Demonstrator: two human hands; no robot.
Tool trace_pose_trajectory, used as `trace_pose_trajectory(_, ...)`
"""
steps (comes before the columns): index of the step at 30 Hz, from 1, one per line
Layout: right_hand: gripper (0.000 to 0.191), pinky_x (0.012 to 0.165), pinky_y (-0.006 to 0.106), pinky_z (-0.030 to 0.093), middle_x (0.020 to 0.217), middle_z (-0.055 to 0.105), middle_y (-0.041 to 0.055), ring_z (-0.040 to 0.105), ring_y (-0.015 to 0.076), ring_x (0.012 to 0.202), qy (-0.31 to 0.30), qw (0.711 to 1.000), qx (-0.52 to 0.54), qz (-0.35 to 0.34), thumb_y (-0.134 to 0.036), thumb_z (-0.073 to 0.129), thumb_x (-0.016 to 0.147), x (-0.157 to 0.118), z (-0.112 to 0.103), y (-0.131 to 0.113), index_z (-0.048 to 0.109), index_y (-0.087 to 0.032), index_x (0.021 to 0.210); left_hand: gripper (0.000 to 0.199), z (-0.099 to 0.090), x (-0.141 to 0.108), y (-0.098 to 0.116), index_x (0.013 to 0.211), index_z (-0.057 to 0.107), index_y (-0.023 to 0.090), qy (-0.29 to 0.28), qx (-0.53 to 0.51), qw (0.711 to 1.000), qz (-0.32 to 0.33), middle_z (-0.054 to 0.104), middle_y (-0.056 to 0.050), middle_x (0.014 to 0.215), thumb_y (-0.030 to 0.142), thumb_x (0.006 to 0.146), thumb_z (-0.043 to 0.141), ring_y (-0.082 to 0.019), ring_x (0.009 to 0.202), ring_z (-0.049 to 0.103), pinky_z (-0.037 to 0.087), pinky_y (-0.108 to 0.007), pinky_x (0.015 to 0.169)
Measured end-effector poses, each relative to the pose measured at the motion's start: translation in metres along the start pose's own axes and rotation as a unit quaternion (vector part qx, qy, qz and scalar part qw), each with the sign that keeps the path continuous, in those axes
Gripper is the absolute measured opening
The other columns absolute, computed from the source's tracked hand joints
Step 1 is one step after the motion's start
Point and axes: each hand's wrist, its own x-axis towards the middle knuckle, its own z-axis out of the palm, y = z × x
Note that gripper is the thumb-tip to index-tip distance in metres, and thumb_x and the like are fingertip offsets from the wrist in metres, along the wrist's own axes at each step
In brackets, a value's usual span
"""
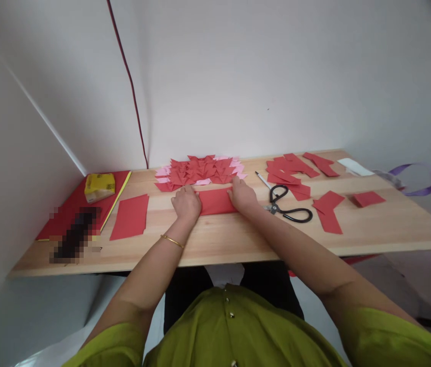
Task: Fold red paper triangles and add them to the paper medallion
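Note:
A folded red paper lies flat on the wooden table, its long side running left to right. My left hand is closed at its left end, fingers curled, pressing on the edge. At the right end my right hand bears down in the same way, fingers bent over the paper. Just behind both hands, a cluster of pointed red and pink folded pieces spreads near the wall. Black-handled scissors lie beside my right forearm, with a white pen behind them.
Red paper pieces are scattered at the right, near a white strip and a purple band. At the left lie red sheets, a yellow packet on a larger red sheet, and a blurred dark object.

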Motion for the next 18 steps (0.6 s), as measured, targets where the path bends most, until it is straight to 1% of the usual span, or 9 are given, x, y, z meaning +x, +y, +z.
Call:
trace_pose_trajectory(2, 0.036, 0.073, 0.033, 0.044, 0.121, 0.052, 0.0169, 0.061, 0.0234, 0.091, 0.007, 1.0, -0.022, -0.017, -0.027, 0.037, 0.093, -0.003, 0.0, 0.0, 0.041, -0.018, 0.127, 0.03, -0.002, 0.0, -0.001, 0.107, 0.054, 0.013, 0.0, -0.01, 1.0, -0.013, 0.063, -0.015, 0.103, 0.035, 0.087, 0.048, -0.029, 0.1, 0.057, 0.045, -0.042, 0.08)
trace_pose_trajectory(5, 0.031, 0.075, 0.033, 0.042, 0.12, 0.053, 0.0143, 0.058, 0.0232, 0.095, -0.006, 0.994, -0.071, -0.086, -0.022, 0.031, 0.094, -0.006, -0.003, 0.0, 0.05, -0.022, 0.118, 0.032, -0.003, 0.001, -0.002, 0.105, 0.056, 0.014, -0.004, -0.012, 1.0, -0.024, 0.063, -0.015, 0.105, 0.039, 0.086, 0.049, -0.029, 0.104, 0.056, 0.045, -0.04, 0.082)
trace_pose_trajectory(8, 0.03, 0.08, 0.035, 0.039, 0.114, 0.057, 0.0135, 0.054, 0.025, 0.102, -0.016, 0.982, -0.109, -0.151, -0.016, 0.032, 0.093, -0.007, -0.006, -0.003, 0.057, -0.02, 0.11, 0.033, -0.004, 0.002, -0.004, 0.103, 0.059, 0.016, -0.019, -0.007, 0.999, -0.027, 0.061, -0.016, 0.107, 0.041, 0.086, 0.048, -0.03, 0.107, 0.054, 0.044, -0.042, 0.084)
trace_pose_trajectory(12, 0.031, 0.085, 0.037, 0.037, 0.112, 0.059, 0.0159, 0.054, 0.0251, 0.102, -0.037, 0.974, -0.13, -0.18, -0.012, 0.034, 0.091, -0.006, -0.01, -0.006, 0.058, -0.015, 0.11, 0.032, -0.008, 0.002, -0.006, 0.102, 0.061, 0.018, -0.036, -0.006, 0.999, -0.022, 0.061, -0.015, 0.109, 0.043, 0.086, 0.047, -0.031, 0.107, 0.054, 0.044, -0.044, 0.085)
trace_pose_trajectory(13, 0.031, 0.085, 0.037, 0.036, 0.113, 0.059, 0.0166, 0.054, 0.0253, 0.103, -0.04, 0.974, -0.132, -0.181, -0.014, 0.034, 0.092, -0.006, -0.011, -0.006, 0.059, -0.015, 0.11, 0.032, -0.009, 0.002, -0.007, 0.101, 0.061, 0.019, -0.04, -0.006, 0.999, -0.019, 0.061, -0.015, 0.109, 0.043, 0.086, 0.047, -0.031, 0.107, 0.054, 0.044, -0.044, 0.085)
trace_pose_trajectory(15, 0.031, 0.086, 0.038, 0.035, 0.115, 0.058, 0.0176, 0.053, 0.0264, 0.104, -0.041, 0.973, -0.13, -0.183, -0.025, 0.035, 0.094, -0.008, -0.012, -0.006, 0.06, -0.014, 0.11, 0.031, -0.01, 0.003, -0.008, 0.1, 0.061, 0.019, -0.047, -0.007, 0.999, -0.012, 0.061, -0.015, 0.109, 0.043, 0.087, 0.047, -0.031, 0.108, 0.054, 0.044, -0.044, 0.085)
trace_pose_trajectory(18, 0.042, 0.087, 0.041, 0.034, 0.119, 0.057, 0.0181, 0.051, 0.0291, 0.107, -0.033, 0.971, -0.127, -0.197, -0.044, 0.037, 0.094, -0.013, -0.013, -0.002, 0.062, -0.014, 0.11, 0.032, -0.012, 0.005, -0.009, 0.102, 0.06, 0.019, -0.056, -0.008, 0.998, 0.004, 0.061, -0.015, 0.109, 0.044, 0.087, 0.047, -0.031, 0.107, 0.054, 0.043, -0.044, 0.085)
